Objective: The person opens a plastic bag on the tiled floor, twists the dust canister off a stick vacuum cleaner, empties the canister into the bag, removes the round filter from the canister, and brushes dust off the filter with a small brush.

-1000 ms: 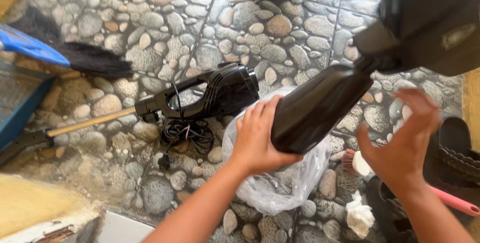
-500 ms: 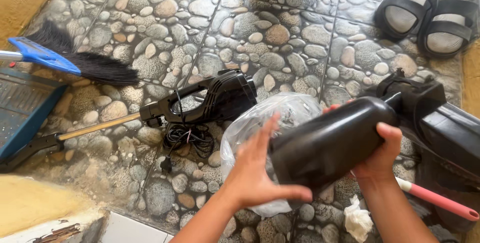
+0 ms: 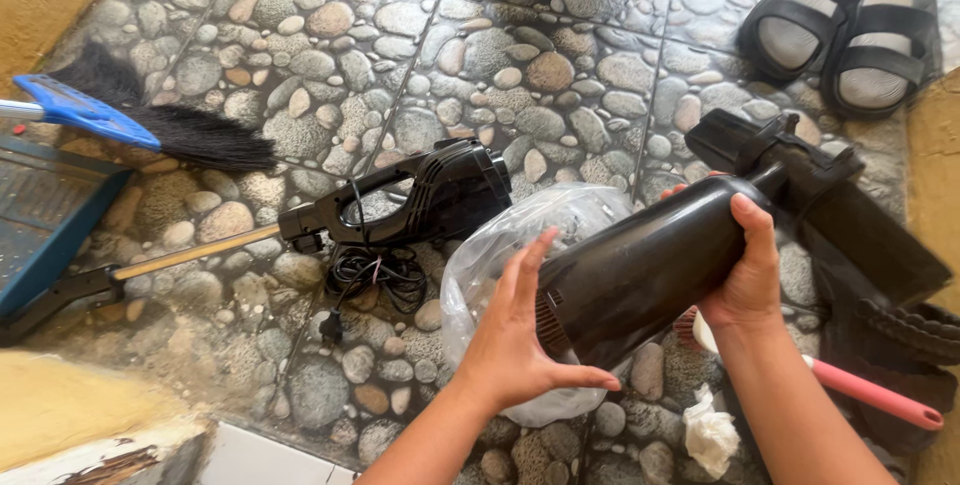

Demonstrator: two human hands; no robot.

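My right hand (image 3: 748, 270) grips a black plastic cylinder (image 3: 640, 275), a vacuum dust canister, held tilted above the floor. At its lower, open end my left hand (image 3: 520, 335) rests with fingers spread, palm toward the rim. Just behind and under that end lies a clear plastic bag (image 3: 510, 245) on the pebble-patterned tiles. The canister's upper end joins a black nozzle part (image 3: 790, 160).
A black handheld vacuum body (image 3: 420, 195) with a coiled cord (image 3: 375, 275) lies to the left. Farther left are a blue broom (image 3: 130, 125) and blue dustpan (image 3: 45, 215). Black sandals (image 3: 835, 25) sit top right; a pink-handled tool (image 3: 870, 395) and crumpled tissue (image 3: 712, 435) lie lower right.
The canister has swung down from upright to a low tilt over the bag. My right hand moved onto its body, and my left hand shifted to its lower end.
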